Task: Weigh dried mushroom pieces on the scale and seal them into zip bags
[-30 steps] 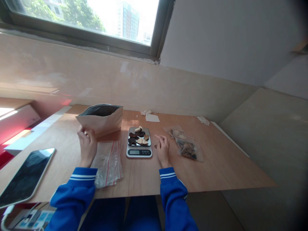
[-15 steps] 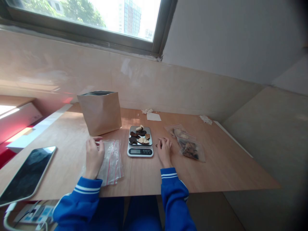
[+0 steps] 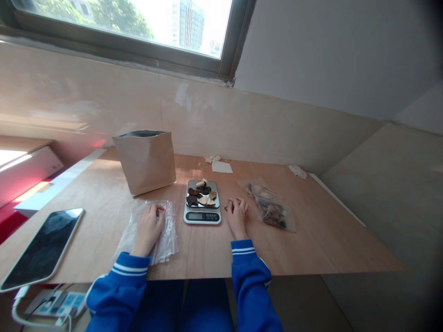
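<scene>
A white kitchen scale [image 3: 202, 217] with a lit display carries several dried slices [image 3: 206, 201], some dark brown and some cream. To its left, my left hand [image 3: 149, 228] lies with curled fingers on a stack of clear zip bags [image 3: 169, 240] with red seal lines. Whether those fingers pinch anything is hidden. My right hand [image 3: 237, 216] rests on the table just right of the scale, fingers bent together. At its thumb side a small brown dried piece [image 3: 226, 208] pokes out. Filled zip bags [image 3: 277, 214] of dried pieces lie beyond that hand.
An open brown paper pouch [image 3: 147, 161] stands at the back left. A tablet [image 3: 43, 246] lies on the left of the wooden table [image 3: 328, 249]. White paper [image 3: 222, 167] and crumpled tissue [image 3: 296, 171] are near the wall. A power strip [image 3: 57, 303] sits below the left edge.
My left hand has moved right, from the left side of the clear zip bags onto the middle of them. The right hand stays in place beside the scale.
</scene>
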Available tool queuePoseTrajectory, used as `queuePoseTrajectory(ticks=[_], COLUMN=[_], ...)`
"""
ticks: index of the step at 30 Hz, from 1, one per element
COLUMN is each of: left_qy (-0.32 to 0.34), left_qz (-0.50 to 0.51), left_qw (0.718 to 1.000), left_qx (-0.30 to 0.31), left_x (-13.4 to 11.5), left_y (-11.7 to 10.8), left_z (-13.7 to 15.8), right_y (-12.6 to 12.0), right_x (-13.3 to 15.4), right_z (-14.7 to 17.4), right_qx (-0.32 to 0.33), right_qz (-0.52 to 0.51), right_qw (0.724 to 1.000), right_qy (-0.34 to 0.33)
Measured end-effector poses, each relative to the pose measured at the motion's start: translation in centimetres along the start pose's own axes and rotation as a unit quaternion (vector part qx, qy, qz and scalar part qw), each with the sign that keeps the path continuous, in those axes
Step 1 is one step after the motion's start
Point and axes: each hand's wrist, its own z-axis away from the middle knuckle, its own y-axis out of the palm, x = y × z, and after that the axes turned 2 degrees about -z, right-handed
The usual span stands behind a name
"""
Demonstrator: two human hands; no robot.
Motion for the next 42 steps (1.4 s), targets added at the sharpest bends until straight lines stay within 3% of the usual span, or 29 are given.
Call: queuePoseTrajectory(ticks=[4, 9, 15, 21, 29, 34, 42], left_qy=[0.001, 0.015, 0.012, 0.01, 0.003, 0.004, 0.01], left_qz=[0.005, 0.012, 0.014, 0.005, 0.001, 0.0, 0.01], left_qw=[1.0, 1.0, 1.0, 1.0, 1.0, 1.0, 1.0], left_qx=[-0.001, -0.004, 0.004, 0.005, 0.008, 0.012, 0.014], left_x=[-0.1, 0.2, 0.2, 0.0, -0.3, -0.2, 0.0], left_y=[0.1, 0.1, 0.1, 0.0, -0.3, -0.3, -0.2], left_z=[0.0, 0.0, 0.0, 0.0, 0.1, 0.1, 0.1], right_y=[-0.6, -0.8, -0.5, -0.8, -0.6, -0.3, 0.0], right_x=[1.3, 2.8, 2.5, 2.7, 2.3, 1.2, 0.3], right_z=[0.1, 0.3, 0.3, 0.4, 0.1, -0.1, 0.3], right_qx=[-0.011, 0.046, 0.04, 0.078, -0.014, -0.069, 0.002], right_qz=[-0.015, -0.015, -0.017, -0.028, -0.012, 0.03, 0.09], right_qw=[0.998, 0.987, 0.995, 0.991, 0.998, 0.997, 0.995], right_qy=[-0.056, -0.152, -0.091, -0.108, -0.067, -0.003, 0.047])
